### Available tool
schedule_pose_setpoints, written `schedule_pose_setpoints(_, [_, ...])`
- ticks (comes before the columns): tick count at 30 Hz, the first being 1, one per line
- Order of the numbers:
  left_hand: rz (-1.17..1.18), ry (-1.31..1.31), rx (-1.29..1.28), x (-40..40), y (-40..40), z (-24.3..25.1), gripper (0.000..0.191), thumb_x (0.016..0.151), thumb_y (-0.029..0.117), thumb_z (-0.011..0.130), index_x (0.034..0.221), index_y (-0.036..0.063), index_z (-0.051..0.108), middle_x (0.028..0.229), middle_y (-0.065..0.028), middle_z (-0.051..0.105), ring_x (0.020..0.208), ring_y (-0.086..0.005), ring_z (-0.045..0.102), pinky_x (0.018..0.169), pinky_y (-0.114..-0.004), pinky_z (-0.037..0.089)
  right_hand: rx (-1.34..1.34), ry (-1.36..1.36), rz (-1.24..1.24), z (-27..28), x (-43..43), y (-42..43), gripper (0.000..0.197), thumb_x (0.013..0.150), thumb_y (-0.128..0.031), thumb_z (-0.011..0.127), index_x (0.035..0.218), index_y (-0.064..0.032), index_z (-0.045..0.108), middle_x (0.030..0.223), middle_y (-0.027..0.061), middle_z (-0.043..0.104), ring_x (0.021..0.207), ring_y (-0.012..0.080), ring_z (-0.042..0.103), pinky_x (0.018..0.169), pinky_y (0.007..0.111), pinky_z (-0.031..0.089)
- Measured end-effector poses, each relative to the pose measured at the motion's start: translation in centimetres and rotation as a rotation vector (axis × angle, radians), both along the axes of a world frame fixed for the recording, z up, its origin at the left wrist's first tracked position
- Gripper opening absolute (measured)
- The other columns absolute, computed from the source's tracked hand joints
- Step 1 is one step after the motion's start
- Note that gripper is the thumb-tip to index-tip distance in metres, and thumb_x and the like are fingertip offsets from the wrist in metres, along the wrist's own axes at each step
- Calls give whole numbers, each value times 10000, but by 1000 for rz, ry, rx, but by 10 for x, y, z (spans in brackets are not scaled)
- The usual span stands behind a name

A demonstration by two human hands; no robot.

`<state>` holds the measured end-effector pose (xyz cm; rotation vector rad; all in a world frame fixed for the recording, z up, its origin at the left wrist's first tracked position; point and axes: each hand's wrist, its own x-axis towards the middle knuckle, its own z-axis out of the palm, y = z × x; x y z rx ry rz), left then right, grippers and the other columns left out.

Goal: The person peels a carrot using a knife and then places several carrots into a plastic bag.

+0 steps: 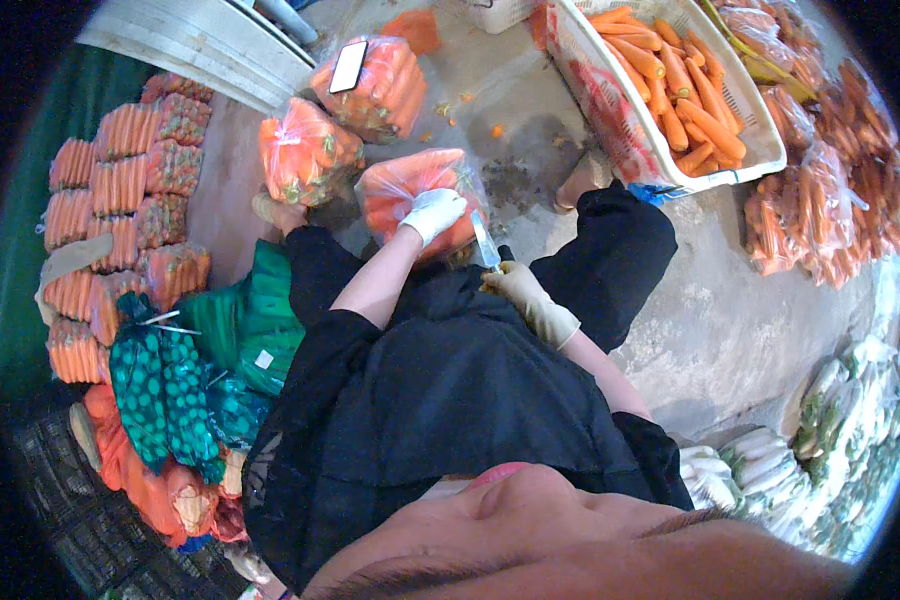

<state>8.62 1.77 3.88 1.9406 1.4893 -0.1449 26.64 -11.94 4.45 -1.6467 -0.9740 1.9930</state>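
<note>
A clear plastic bag of carrots (390,180) lies on the floor between my legs, its plastic gathered towards the middle. My left hand (433,216), in a white glove, is closed on the top of this bag. Just right of the bag, my right hand (521,291) wears a pale glove and grips a knife (484,240) by the handle. The knife's broad blade points up and away from me, near the bag's right side. What lies under my left fingers is hidden.
Two more carrot bags, one tied (300,157) and one bearing a phone (348,66), stand beyond. A white crate (742,176) of loose carrots is at right, near bagged carrots (802,210). Stacked carrot bags (120,180) and green net sacks (150,382) line the left. Bagged white vegetables (765,465) lie lower right.
</note>
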Motion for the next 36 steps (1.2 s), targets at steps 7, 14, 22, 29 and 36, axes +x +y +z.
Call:
schedule_pose_setpoints(7, [211,-258,129,-28,-2,-22,280,816,315,504,768,81,650,713,-81,639,687,-216,606,626,-357,455,2,-117,174,-40,-22,10,201,816,-171,627,886,17,609,708,70,623,601,152,582,538,274,455])
schedule_pose_setpoints(14, [-22,-171,389,-33,-23,-23,248,787,321,524,705,120,643,755,-136,637,727,-347,606,653,-485,451,62,-133,-39,-65,-54,36,141,835,-156,587,795,-21,589,621,52,570,454,159,516,415,302,411])
schedule_pose_setpoints(22, [57,-265,518,-66,-44,-16,205,723,229,571,582,80,582,629,-124,591,644,-320,575,613,-462,433,-74,-40,-113,-54,-74,66,92,846,-88,565,776,-29,560,587,54,535,426,148,463,381,298,353])
schedule_pose_setpoints(29, [-19,-250,548,-70,-51,7,189,682,185,565,535,72,531,563,-120,544,586,-293,543,566,-432,401,56,-162,-84,-31,-71,82,145,805,-130,600,772,11,608,615,94,599,479,196,558,437,313,432])
schedule_pose_setpoints(36, [-97,-375,548,-71,-55,4,193,663,186,549,506,85,498,527,-107,505,543,-287,516,562,-425,383,90,-335,45,-58,-38,131,178,729,-111,606,814,45,608,692,172,624,534,210,598,477,340,481])
